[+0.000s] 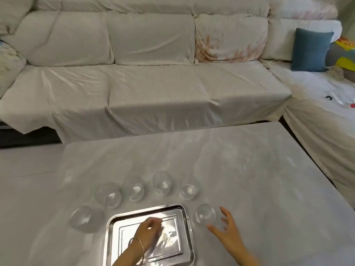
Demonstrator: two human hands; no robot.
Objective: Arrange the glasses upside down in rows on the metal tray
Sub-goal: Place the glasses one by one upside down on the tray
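The metal tray (148, 212) lies flat on the grey tabletop (249, 169) at the near edge of the view; its polished floor carries no glass. Six clear glasses stand on the tabletop around the tray, none touching it: one at the left (84, 220); four in a loose arc beyond the far rim, at (109, 194), (133, 190), (162, 182) and (189, 189); one just beside the right rim (205, 215). Whether each glass is upright or inverted cannot be told with certainty; the glass is too transparent.

The left hand (149, 232) hovers over the tray floor, fingers curled loosely inward, gripping nothing visible; a thin bangle (141, 244) circles its wrist. The right hand (226, 230) is spread wide, fingers apart, just beside the right-hand glass; contact with it cannot be confirmed.

A sofa under a pale cover (149, 83) runs behind the tabletop; a blue cushion (310, 49) leans at its right corner.
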